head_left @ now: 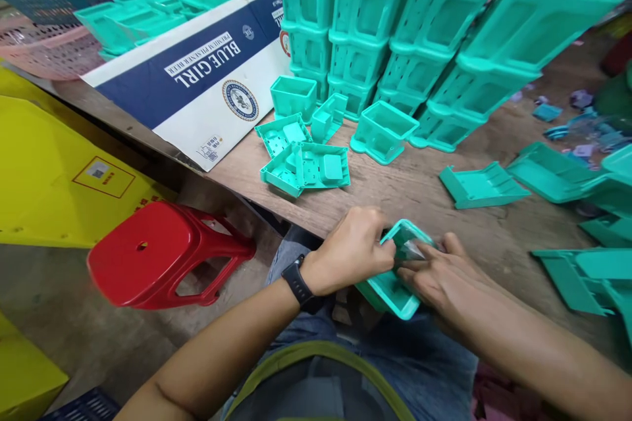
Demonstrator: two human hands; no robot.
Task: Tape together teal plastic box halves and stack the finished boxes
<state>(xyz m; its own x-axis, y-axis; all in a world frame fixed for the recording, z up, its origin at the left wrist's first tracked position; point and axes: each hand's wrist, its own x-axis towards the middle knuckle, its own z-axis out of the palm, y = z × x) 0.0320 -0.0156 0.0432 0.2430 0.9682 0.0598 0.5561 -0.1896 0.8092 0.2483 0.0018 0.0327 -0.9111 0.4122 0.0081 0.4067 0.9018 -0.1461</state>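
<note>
A small teal plastic box (392, 294) is tilted at the table's front edge, above my lap, its open side facing up. My left hand (353, 250), with a dark watch on the wrist, is closed on the box's left rim. Reaching in from the right, my right hand (439, 270) has its bent fingers inside the box, on a clear plastic piece (413, 248). My fingers hide part of that piece and its edges. Ahead on the table lie several loose teal parts (323, 168) and an upright teal box (384, 128).
Stacked teal boxes (363, 10) form a tall wall at the back. A white and blue carton (197, 72) stands at the left, with teal boxes behind it. More teal panels (481, 184) lie on the right. A red stool (148, 250) stands on the floor.
</note>
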